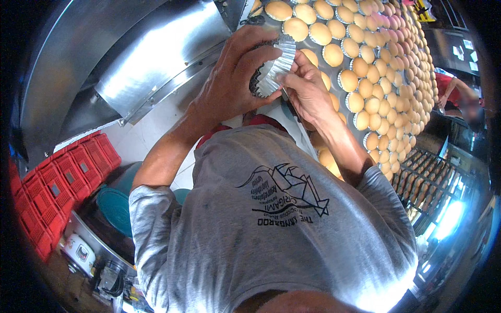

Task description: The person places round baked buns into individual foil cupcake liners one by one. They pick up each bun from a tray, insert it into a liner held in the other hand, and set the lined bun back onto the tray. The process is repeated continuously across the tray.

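Note:
Between my two hands is a fluted silver baking mould [280,66], tilted on its side. Whether it is one mould or several nested together, I cannot tell. My left hand [238,66] curls around it from the left, fingers over the top and thumb beneath. From the right, my right hand [311,92] pinches the fluted wall between thumb and fingers. Just beyond my right hand, rows of small round golden cakes [332,54] sit on a metal table [338,72], many of them in fluted silver cups.
Bright sheet-metal equipment [164,47] stands at the upper left. Red plastic crates [66,180] and a teal tub [115,209] are at the left, near a white appliance [79,250]. At the right are a person in a red top [450,88] and a rack of filled trays [424,182].

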A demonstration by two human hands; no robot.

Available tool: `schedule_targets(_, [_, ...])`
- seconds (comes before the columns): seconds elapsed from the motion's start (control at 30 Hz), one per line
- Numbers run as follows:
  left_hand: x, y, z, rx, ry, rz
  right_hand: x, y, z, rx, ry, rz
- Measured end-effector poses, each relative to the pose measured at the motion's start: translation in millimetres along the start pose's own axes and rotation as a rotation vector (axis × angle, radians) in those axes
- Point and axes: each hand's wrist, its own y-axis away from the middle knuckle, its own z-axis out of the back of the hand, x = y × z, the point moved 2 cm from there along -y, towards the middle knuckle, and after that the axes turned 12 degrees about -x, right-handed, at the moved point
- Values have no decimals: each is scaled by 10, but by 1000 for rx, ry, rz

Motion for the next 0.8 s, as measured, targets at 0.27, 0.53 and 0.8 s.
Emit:
schedule_targets(0.27, [43, 30, -93, -26, 37, -72, -51, -98, 68, 101, 28, -80])
schedule_targets(0.53, [78, 59, -4, -55, -24, -46, 88, -47, 216, 98, -71, -131])
schedule_targets(0.8, [3, 21, -37, -34, -14, -66, -51, -33, 84, 126, 27, -101])
